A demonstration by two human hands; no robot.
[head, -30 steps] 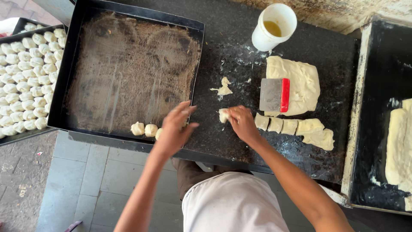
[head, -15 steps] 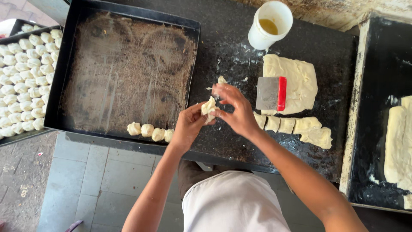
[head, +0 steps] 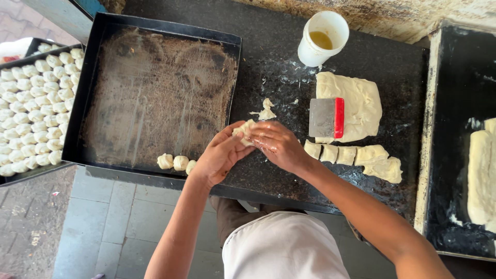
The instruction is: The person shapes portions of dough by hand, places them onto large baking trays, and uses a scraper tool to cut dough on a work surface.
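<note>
A small pale dough piece (head: 244, 130) sat lumpy and uneven. The left hand (head: 219, 155) and right hand (head: 276, 145) pressed together, grasping it above the dark bench (head: 268, 67).

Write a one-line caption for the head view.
Both hands shape a dough piece beside a dark baking tray.

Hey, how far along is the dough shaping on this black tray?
Done: three small dough balls sit along the near edge of the large black baking tray. In hand: the left hand and right hand press one pale dough piece. Left: a row of cut dough chunks and the uncut dough slab under the red-handled scraper.
</note>
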